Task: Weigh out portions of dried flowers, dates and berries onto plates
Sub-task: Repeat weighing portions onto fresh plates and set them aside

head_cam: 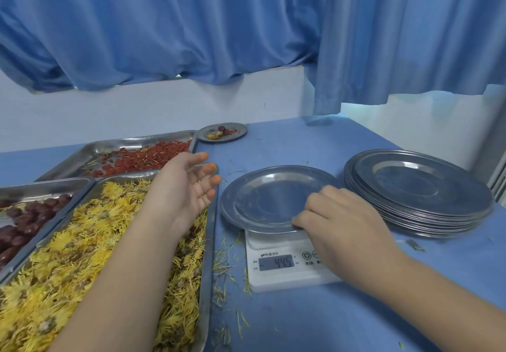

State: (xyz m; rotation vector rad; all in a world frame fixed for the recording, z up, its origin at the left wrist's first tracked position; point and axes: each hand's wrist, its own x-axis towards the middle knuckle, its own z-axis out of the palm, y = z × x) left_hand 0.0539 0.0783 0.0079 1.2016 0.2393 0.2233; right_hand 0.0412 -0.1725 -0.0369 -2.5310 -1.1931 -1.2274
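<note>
Fingers [306, 219] of the right hand [347, 225] curl in a grip on the near rim of the empty round steel plate [271, 195], which sits on the white digital kitchen scale [284, 266] at centre frame. The left hand [183, 190] hangs released, palm open and holding nothing, over the steel tray of yellow dried flowers [54, 283] at lower left. Beside that tray, at the left edge, lies a tray of dark red dates [24, 223]; behind them, a tray of red berries [145, 157]. A stack of steel plates [419, 193] stands at right on the blue tabletop [315, 324]. A small filled plate [222, 131] rests further back, upper centre.
</note>
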